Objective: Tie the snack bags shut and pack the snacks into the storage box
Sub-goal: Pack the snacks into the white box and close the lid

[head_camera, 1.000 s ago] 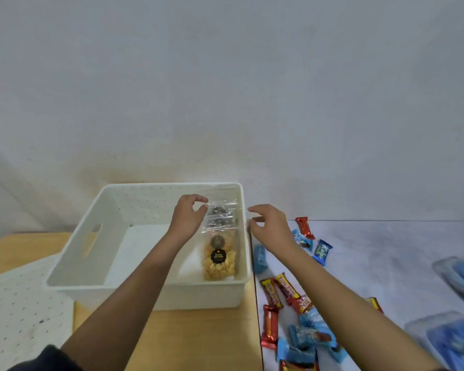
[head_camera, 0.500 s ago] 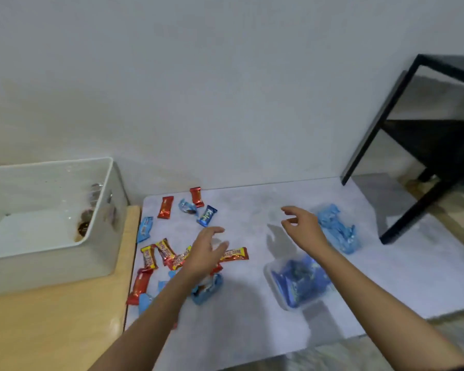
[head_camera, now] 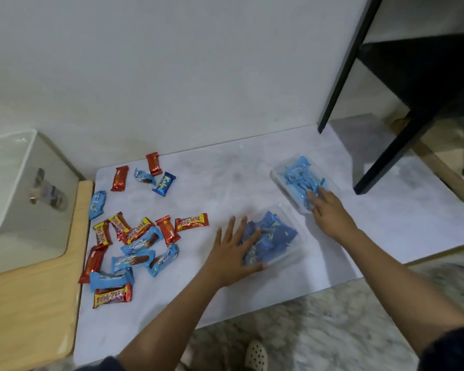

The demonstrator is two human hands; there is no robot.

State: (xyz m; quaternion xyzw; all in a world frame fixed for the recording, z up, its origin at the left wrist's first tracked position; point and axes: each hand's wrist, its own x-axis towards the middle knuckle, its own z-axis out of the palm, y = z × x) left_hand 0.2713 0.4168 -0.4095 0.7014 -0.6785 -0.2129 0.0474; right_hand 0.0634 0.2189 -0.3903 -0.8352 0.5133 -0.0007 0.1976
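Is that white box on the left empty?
Not empty. Through the box's translucent wall a clear bag shows inside; what else it holds, cannot tell.

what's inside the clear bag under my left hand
The clear bag holds dark blue wrapped snacks. The left hand covers its near left part.

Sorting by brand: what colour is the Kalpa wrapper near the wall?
Dark blue with white lettering, on the Kalpa wrapper; head view.
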